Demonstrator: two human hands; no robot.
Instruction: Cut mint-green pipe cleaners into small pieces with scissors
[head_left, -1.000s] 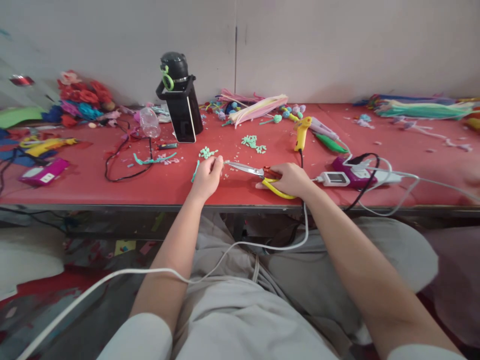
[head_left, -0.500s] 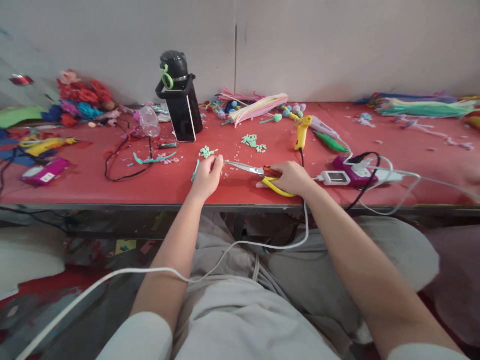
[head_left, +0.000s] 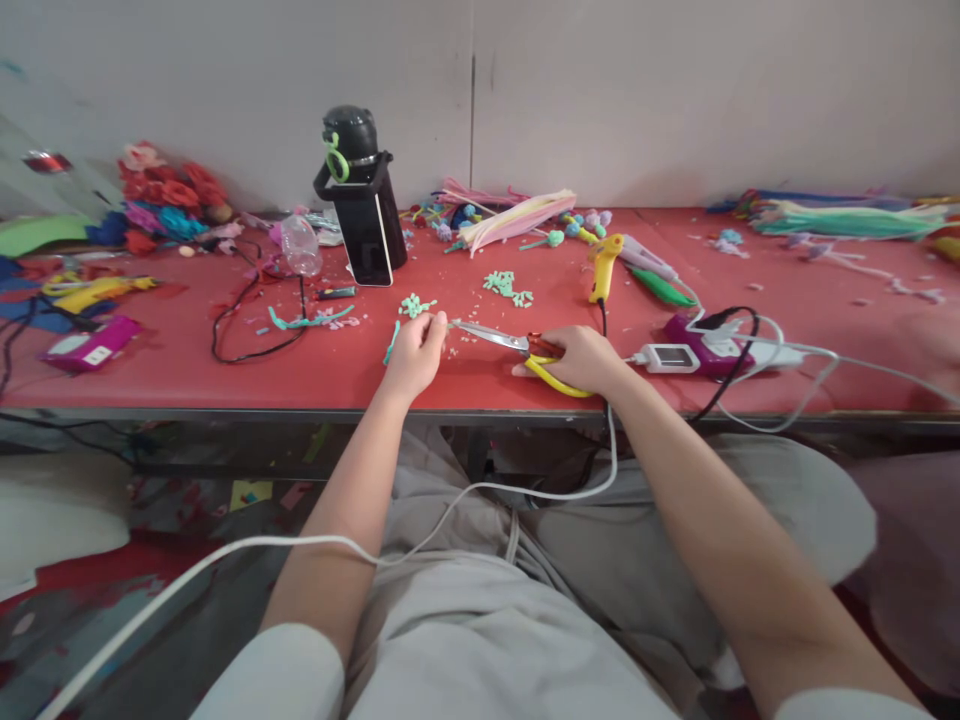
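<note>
My left hand (head_left: pixel 417 350) is closed in a pinch on a mint-green pipe cleaner (head_left: pixel 391 342). A longer piece shows behind the hand, and a short tip pokes out by the thumb. My right hand (head_left: pixel 581 358) is wrapped round the handles of scissors (head_left: pixel 495 336) with yellow and orange grips. The blades point left, their tips close to my left fingertips and the short green end. Just beyond my left hand lies a small heap of cut green pieces (head_left: pixel 414 304). Another pile of green bits (head_left: pixel 508 287) is farther to the right, with tiny scraps scattered near the blades.
Behind stands a black flask (head_left: pixel 352 140) with a phone-like black panel (head_left: pixel 366 240) before it. A yellow glue gun (head_left: pixel 604 268), bundled pipe cleaners (head_left: pixel 517 222) and a purple power strip (head_left: pixel 701 345) with cables lie around. A white cable (head_left: pixel 487 485) crosses my lap.
Hands, scissors and pipe cleaner keep almost the same positions. The view has shifted very slightly.
</note>
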